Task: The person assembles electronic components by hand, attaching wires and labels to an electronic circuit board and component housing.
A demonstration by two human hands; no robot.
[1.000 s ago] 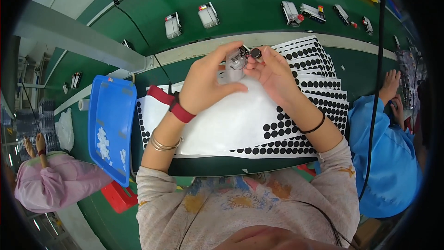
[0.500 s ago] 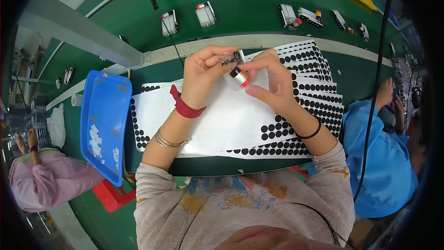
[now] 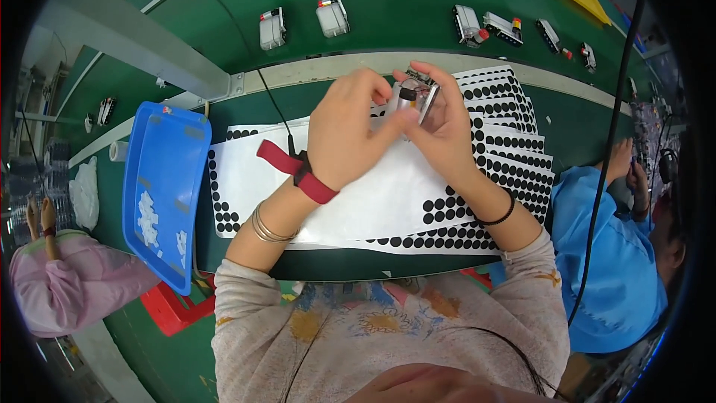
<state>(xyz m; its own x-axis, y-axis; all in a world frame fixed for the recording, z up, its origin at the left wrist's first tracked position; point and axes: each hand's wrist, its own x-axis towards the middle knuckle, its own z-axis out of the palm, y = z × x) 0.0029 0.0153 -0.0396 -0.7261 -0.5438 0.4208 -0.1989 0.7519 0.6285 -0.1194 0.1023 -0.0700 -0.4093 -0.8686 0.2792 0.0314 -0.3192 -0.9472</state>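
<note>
A small electronic unit (image 3: 409,95) is held up between my hands, with a clear casing, a circuit board along its far edge and a black-topped cylinder inside. My right hand (image 3: 450,134) wraps round its right side, fingers behind and thumb in front. From the left, my left hand (image 3: 339,130) closes on it, the fingers curled and the thumb against its near part. My fingers cover some of the casing. Under both hands lie white sheets (image 3: 343,209) with rows of black round dots. A red wrist strap (image 3: 319,188) with a cord circles my left wrist.
A blue tray (image 3: 200,172) with small white pieces stands at left. Similar units (image 3: 333,19) sit on the green surface beyond the pale ledge (image 3: 298,71). A dark cable (image 3: 605,149) hangs at right. People in pink (image 3: 71,283) and blue (image 3: 608,269) sit either side.
The unit has gone from mainly my left hand into my right hand, and has turned so its cylinder stands more upright. My left hand has rotated, its back now showing.
</note>
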